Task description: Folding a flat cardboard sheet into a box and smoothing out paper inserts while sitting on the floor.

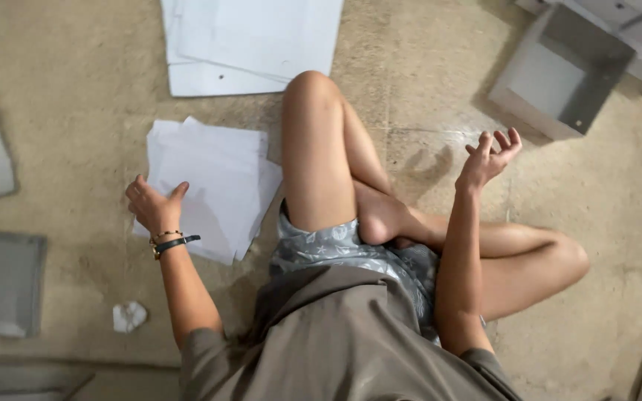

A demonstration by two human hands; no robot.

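Both grips are open and hold nothing: my left hand [154,206] rests on the loose white paper sheets [213,186]; my right hand [488,157] hovers well right of them.

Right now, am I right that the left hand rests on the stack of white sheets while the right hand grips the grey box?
Not quite: in the head view the right hand is raised and empty, fingers spread, apart from the grey box. The left hand does rest on the white sheets.
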